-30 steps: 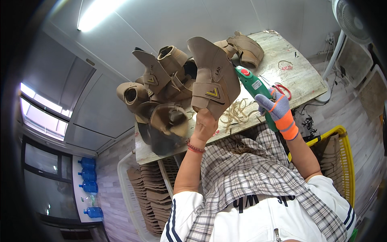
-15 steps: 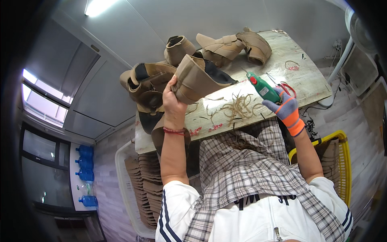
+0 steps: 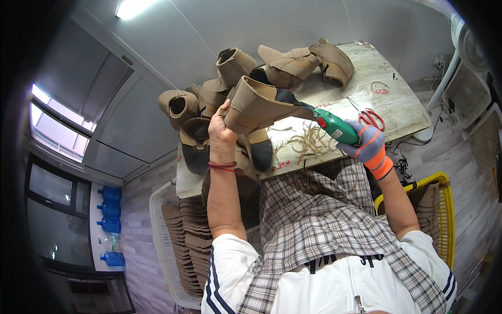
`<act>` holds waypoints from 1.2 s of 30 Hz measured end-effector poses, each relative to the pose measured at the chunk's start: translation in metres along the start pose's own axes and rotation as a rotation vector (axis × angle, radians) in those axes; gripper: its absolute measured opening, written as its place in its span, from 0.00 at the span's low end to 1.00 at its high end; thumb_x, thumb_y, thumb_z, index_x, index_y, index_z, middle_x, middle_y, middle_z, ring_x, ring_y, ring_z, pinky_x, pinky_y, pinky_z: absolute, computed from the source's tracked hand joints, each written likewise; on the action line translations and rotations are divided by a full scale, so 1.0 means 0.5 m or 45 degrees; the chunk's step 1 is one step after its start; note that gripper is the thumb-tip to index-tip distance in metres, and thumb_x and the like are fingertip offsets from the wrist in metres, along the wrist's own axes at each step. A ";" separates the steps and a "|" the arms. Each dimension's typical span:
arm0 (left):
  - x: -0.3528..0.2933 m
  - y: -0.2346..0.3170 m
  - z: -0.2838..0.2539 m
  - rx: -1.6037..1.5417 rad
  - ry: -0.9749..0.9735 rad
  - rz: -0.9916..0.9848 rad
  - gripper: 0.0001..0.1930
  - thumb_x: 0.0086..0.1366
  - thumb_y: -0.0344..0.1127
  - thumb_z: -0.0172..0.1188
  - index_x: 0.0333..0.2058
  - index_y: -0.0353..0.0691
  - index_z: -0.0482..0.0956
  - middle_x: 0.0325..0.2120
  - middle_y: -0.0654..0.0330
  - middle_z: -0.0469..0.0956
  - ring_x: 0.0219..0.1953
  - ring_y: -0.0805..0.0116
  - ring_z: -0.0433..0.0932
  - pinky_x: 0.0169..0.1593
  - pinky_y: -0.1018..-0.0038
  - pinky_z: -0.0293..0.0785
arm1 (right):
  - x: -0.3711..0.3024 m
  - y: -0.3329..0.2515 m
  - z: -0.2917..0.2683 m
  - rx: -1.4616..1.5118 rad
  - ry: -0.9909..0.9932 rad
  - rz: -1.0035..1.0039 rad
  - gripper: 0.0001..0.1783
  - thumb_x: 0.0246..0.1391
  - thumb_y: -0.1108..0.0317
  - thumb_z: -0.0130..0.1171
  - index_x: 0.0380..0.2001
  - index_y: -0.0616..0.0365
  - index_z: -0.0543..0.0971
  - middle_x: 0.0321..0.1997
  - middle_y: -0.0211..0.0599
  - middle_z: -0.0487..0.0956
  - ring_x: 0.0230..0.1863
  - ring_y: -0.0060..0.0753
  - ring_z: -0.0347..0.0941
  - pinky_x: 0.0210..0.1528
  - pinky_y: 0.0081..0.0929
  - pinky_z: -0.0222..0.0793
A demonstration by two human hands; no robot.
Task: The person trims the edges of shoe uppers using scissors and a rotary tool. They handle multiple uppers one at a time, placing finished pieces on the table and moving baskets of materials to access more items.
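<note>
My bare left hand point(image 3: 222, 128) grips a tan boot-shaped upper point(image 3: 253, 107) with black lining, lifted over the worktable. Its narrow end points right. My gloved right hand point(image 3: 370, 146), in grey and orange, is closed round a green handheld tool point(image 3: 334, 126) with a red button. The tool's front end meets the upper's right tip; whether it touches cannot be told. Red-handled scissors point(image 3: 372, 119) lie just beyond my right hand. Below the upper, tan cord scraps point(image 3: 309, 144) are strewn on the tabletop.
More tan uppers point(image 3: 288, 65) stand along the back and left of the pale, worn worktable point(image 3: 400, 99). A white basket point(image 3: 163, 235) of stacked tan pieces is at the left, a yellow basket point(image 3: 451, 209) at the right. A fan point(image 3: 468, 47) stands far right.
The green tool has moved left and down to the upper's tip. The upper has tilted, its narrow end shifting slightly right. Another upper with a dark toe now shows below it.
</note>
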State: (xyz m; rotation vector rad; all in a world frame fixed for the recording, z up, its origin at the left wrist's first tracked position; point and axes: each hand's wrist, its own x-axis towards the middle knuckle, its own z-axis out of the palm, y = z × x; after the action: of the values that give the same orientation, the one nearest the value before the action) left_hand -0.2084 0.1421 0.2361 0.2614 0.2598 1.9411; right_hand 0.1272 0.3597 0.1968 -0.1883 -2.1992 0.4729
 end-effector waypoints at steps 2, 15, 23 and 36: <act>0.005 -0.003 -0.007 -0.012 0.066 0.020 0.17 0.67 0.30 0.46 0.52 0.27 0.69 0.50 0.44 0.74 0.52 0.49 0.74 0.59 0.55 0.69 | 0.002 -0.009 0.000 0.023 0.017 -0.018 0.31 0.33 0.55 0.75 0.41 0.62 0.80 0.26 0.44 0.80 0.23 0.41 0.76 0.27 0.30 0.71; 0.052 -0.063 0.029 0.171 0.101 0.219 0.17 0.66 0.29 0.47 0.51 0.28 0.71 0.49 0.46 0.75 0.51 0.51 0.74 0.58 0.57 0.69 | -0.003 -0.029 0.027 0.266 0.082 0.080 0.31 0.32 0.59 0.76 0.43 0.61 0.79 0.28 0.46 0.80 0.26 0.42 0.77 0.29 0.30 0.72; 0.115 0.128 0.187 1.586 0.172 1.139 0.20 0.68 0.42 0.52 0.51 0.31 0.71 0.46 0.51 0.75 0.47 0.60 0.74 0.51 0.63 0.72 | -0.029 -0.011 0.020 0.623 0.131 0.401 0.30 0.41 0.73 0.71 0.50 0.65 0.74 0.39 0.35 0.80 0.37 0.19 0.74 0.40 0.21 0.72; -0.321 -0.091 -0.008 2.351 1.680 1.385 0.24 0.63 0.38 0.61 0.54 0.34 0.68 0.25 0.61 0.71 0.26 0.69 0.69 0.32 0.72 0.69 | -0.064 0.022 0.035 0.560 0.217 0.487 0.28 0.44 0.72 0.71 0.50 0.66 0.74 0.36 0.32 0.80 0.33 0.15 0.72 0.37 0.16 0.70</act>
State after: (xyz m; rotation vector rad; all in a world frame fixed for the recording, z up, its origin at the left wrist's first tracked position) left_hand -0.1105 0.0099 0.2090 0.2130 3.2860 1.7969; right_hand 0.1330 0.3555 0.1594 -0.3957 -1.8416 1.0951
